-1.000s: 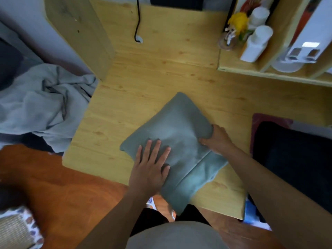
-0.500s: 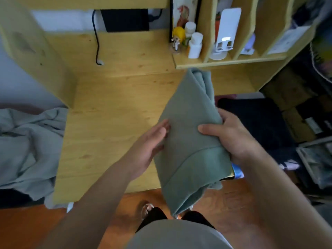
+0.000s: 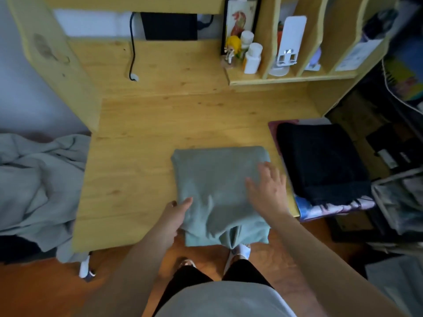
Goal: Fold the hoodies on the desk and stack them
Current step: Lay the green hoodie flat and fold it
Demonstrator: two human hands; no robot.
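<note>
A pale wooden desk point(image 3: 160, 133) fills the view, above an orange-brown floor point(image 3: 34, 289); a shelf unit point(image 3: 286, 77) with upright dividers stands at the back of the desk, beyond the right hand. Beyond both hands, a black cable point(image 3: 132, 53) hangs down onto the desktop; white bottles point(image 3: 252, 58), a yellow figurine point(image 3: 233, 45) and a framed picture point(image 3: 240, 17) occupy the shelf's left compartment. Just to the outside of the right hand point(image 3: 269, 189) lies a folded dark garment point(image 3: 320, 163) on a patterned mat point(image 3: 338, 208), close beside the green hoodie point(image 3: 217, 179) and separated from it by a narrow strip of desk. Well to the outside of the left hand point(image 3: 175, 215), a loose grey garment point(image 3: 34, 186) hangs off the desk's left edge. The green hoodie lies between and under the hands, folded into a rough rectangle at the near edge of the desk; its near end is rumpled and overhangs the edge. The left hand pinches the hoodie's left near edge, thumb on top; the right hand is spread flat, fingers straight, over the right part of the cloth; contact cannot be confirmed because of blur.
</note>
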